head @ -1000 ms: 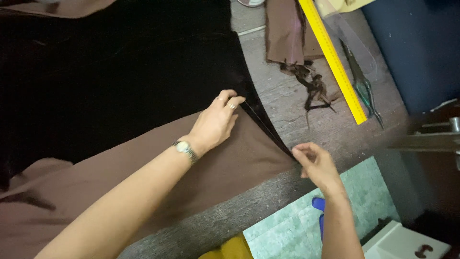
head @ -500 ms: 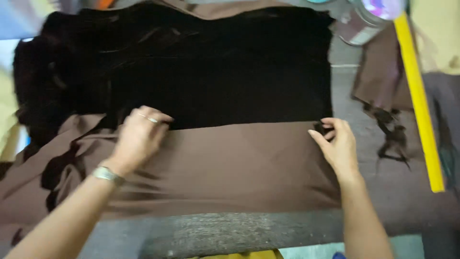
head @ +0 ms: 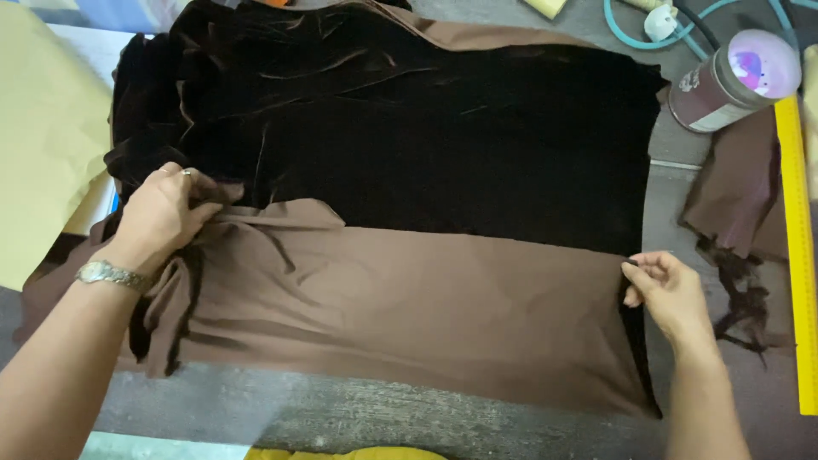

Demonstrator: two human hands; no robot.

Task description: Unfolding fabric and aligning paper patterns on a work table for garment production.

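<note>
Just one view here, a head cam looking steeply down onto the desk (head: pixel 426 417) from pretty close. It faces forward across the dark cloth (head: pixel 409 145), with both forearms coming in from the bottom edge. The yellow ruler (head: pixel 797 255) runs along the right border, a can (head: pixel 724 85) sits top right.

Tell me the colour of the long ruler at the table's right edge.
Bright yellow; the ruler shows best in the head view, right of the right hand.
</note>
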